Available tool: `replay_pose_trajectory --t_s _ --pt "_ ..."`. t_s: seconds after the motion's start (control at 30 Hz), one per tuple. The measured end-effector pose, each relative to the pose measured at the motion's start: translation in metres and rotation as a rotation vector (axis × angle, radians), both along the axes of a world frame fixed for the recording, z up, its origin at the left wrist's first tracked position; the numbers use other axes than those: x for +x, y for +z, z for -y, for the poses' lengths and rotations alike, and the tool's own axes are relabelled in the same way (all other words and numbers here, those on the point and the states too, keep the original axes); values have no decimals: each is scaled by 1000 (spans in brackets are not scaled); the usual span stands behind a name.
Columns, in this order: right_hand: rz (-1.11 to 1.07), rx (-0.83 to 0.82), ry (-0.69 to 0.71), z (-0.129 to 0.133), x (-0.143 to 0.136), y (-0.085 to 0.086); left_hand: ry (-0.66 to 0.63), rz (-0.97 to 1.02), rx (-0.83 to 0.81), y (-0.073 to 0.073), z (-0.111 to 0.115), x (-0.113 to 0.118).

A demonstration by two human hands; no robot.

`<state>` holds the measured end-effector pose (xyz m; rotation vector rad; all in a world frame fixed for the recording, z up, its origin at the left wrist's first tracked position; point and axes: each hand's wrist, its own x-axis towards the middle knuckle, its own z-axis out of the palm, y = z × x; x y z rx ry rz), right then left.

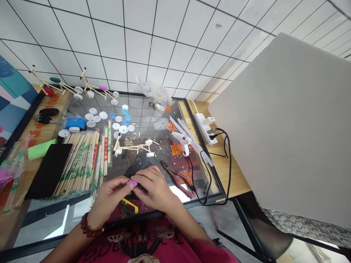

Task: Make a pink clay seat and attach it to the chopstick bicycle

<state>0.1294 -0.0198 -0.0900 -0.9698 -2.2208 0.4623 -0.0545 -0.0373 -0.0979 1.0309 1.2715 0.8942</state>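
Close to the table's front edge, a small flattened piece of purple clay (132,183) sits between my two hands. My left hand (111,195) pinches it between thumb and fingers. From the other side, the bent fingers of my right hand (155,188) close on it, partly hidden from view. Just beyond my hands stands a small three-wheeled vehicle (134,148) of thin sticks with white bottle-cap wheels. Below my hands lies a yellow-handled tool (130,205), perhaps scissors, partly covered. Pliers (175,177) with red handles rest to the right of my right hand.
Packed chopsticks (78,162) and a black sheet (49,171) lie left. White and blue bottle caps (103,115) are scattered behind. A glue gun (182,140), glue sticks (199,146) and a power strip (204,128) with looping cables lie right. Two similar stick vehicles (95,87) stand along the wall.
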Motion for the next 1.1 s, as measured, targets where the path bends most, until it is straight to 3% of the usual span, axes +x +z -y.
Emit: replay_pose_trajectory --t_s 0.37,0.57,1.1 --pt "-156 -64 -60 -9 9 0 47 115 -50 9 -16 16" --pt "-205 -76 -117 -14 17 7 54 413 -205 15 -21 17" --pt "-270 -162 -85 -15 16 5 49 425 -262 11 -20 21"
